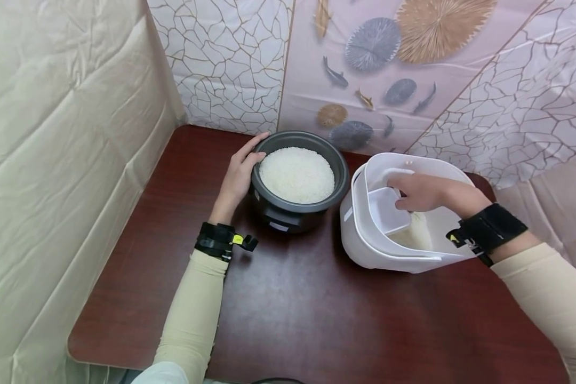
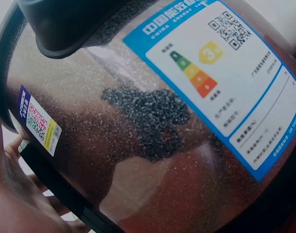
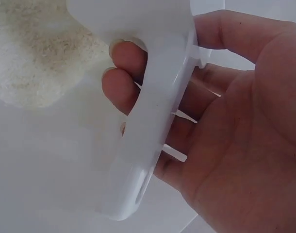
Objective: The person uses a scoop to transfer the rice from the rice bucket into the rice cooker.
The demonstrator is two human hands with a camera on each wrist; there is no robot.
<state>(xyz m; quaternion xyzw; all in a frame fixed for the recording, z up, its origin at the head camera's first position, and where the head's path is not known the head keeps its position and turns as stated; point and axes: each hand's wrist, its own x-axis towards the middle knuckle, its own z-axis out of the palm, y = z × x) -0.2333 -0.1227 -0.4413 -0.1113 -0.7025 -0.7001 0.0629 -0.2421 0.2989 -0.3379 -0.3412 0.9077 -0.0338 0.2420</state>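
Observation:
My left hand [image 1: 240,173] rests against the left side of a dark rice cooker [image 1: 295,216], with its thumb at the rim. White rice [image 1: 297,175] fills the cooker's pot to below the rim. In the left wrist view, the cooker's glossy side [image 2: 80,160] carries an energy label [image 2: 225,92], and part of the hand shows at the left edge. Inside a white rice bin [image 1: 365,242], my right hand [image 1: 420,192] grips a white plastic scoop [image 1: 389,210]. Its fingers curl round the scoop's handle [image 3: 157,97] in the right wrist view. Loose rice [image 3: 46,58] lies beside the scoop.
Both containers stand on a dark reddish-brown table [image 1: 288,309], the bin to the right of the cooker. A patterned backdrop [image 1: 225,64] rises behind them. Pale cloth [image 1: 62,160] hangs along the left side.

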